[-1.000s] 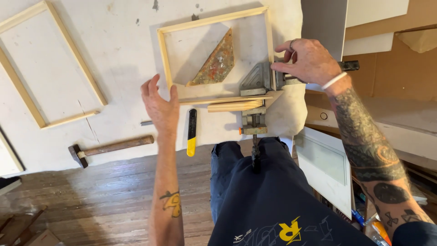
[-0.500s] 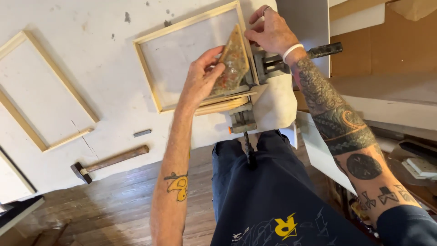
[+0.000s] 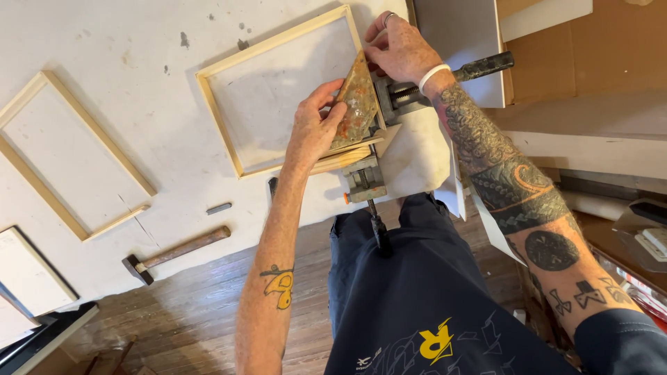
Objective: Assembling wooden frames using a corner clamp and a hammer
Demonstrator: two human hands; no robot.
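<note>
Pressing the triangular plate (image 3: pixel 356 101) against the wooden frame (image 3: pixel 278 97) squares its corner in the clamp (image 3: pixel 379 132); left hand (image 3: pixel 316 128) fingers grip it, right hand (image 3: pixel 401 50) fingers steady it.

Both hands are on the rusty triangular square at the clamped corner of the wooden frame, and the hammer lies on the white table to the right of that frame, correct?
Not quite: in the head view the hammer lies to the left of the wooden frame, below its lower-left corner. The rest holds: left hand and right hand on the triangular square.
</note>
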